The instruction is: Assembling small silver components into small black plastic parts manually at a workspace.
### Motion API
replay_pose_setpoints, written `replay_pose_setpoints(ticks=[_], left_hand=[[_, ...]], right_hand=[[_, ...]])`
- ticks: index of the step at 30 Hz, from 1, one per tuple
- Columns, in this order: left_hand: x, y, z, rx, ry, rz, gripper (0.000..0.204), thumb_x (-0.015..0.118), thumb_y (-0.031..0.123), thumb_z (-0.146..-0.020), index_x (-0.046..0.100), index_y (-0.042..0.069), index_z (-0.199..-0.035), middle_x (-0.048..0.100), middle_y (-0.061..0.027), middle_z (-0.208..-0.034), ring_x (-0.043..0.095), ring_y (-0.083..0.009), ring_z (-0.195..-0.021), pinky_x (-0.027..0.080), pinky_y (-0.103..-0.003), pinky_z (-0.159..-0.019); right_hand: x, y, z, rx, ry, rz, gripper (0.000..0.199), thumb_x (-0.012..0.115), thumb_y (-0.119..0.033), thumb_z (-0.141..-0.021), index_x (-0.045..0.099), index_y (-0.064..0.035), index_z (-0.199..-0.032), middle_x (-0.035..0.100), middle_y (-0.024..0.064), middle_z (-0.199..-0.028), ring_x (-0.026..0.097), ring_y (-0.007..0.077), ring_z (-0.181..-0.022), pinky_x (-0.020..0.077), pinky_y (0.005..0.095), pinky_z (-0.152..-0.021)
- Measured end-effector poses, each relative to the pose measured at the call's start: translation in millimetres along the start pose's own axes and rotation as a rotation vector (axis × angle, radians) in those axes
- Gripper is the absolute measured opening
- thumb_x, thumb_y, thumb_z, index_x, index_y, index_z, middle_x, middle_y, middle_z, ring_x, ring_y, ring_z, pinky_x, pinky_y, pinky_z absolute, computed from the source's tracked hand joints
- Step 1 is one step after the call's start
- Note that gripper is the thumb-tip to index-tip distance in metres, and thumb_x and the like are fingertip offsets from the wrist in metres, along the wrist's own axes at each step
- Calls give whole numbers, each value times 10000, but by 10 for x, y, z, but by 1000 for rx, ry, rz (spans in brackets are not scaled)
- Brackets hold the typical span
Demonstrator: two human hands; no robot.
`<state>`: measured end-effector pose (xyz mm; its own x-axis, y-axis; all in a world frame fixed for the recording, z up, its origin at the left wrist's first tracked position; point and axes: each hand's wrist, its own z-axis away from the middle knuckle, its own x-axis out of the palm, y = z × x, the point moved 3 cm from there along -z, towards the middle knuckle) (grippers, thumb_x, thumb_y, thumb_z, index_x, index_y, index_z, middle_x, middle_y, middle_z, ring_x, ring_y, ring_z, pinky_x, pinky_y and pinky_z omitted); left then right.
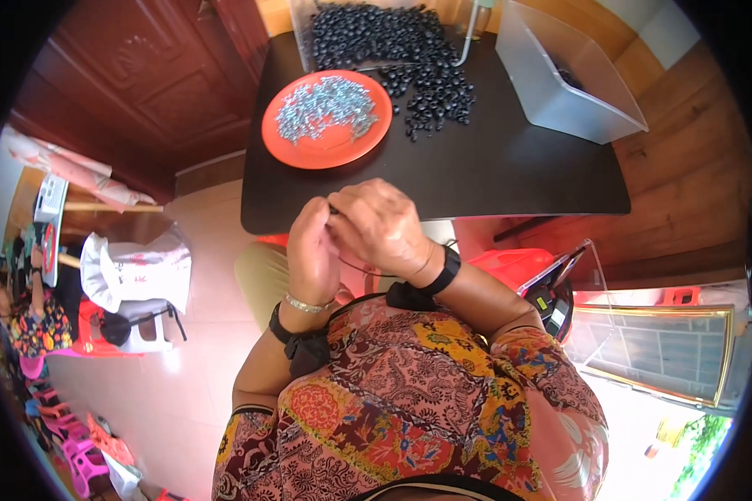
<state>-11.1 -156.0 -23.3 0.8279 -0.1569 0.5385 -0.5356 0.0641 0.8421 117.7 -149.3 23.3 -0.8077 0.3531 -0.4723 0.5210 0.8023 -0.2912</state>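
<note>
My left hand and my right hand meet just in front of the dark table's near edge. Both have curled fingers, and a small black piece peeks out between the fingertips; most of it is hidden. Beyond them, a red plate carries a pile of small silvery metal parts. Behind and right of the plate, many small black plastic parts spill from a clear bin onto the table.
At the table's right stands a translucent bin with a few dark pieces inside. The table has a rounded front edge. Below right are a red stool and a framed panel. Far left, another person sits near a white bag.
</note>
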Motion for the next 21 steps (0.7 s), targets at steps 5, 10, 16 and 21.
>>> replay_pose_setpoints(ticks=[5, 10, 16, 21], left_hand=[[17, -28, -47, -2, 160, -9, 217, 381, 204, -989, 490, 92, -838, 467, 26, -766, 444, -80, -708, 361, -237, -632], [107, 62, -49, -56, 162, -25, 248, 379, 237, -998, 509, 79, -858, 515, 5, -769, 482, -104, -692, 385, -254, -622], [225, 192, -51, -94, -23, 32, 311, 402, 297, -992, 586, 46, -985, 620, -54, -827, 569, -137, -709, 423, -250, -659], [67, 169, -25, -182, -16, 100, 301, 417, 280, -976, 591, 36, -1003, 623, -58, -829, 580, -147, -715, 436, -259, -663]], right_hand=[[58, 14, -4, -4, -121, 28, 281, 709, -49, -707, 623, -2, -970, 639, 109, -871, 632, 283, -761, 530, 371, -692], [28, 93, -67, 0, -219, 47, 244, 708, -82, -728, 636, -15, -951, 646, 104, -849, 635, 286, -747, 535, 371, -686], [-701, 504, -578, -8, 84, 227, 205, 771, -88, -733, 678, -46, -910, 678, 113, -842, 658, 292, -749, 538, 376, -676], [-1783, 1524, -1095, 136, 320, 849, 201, 689, -178, -819, 699, -88, -999, 678, 114, -890, 654, 276, -839, 519, 370, -737]])
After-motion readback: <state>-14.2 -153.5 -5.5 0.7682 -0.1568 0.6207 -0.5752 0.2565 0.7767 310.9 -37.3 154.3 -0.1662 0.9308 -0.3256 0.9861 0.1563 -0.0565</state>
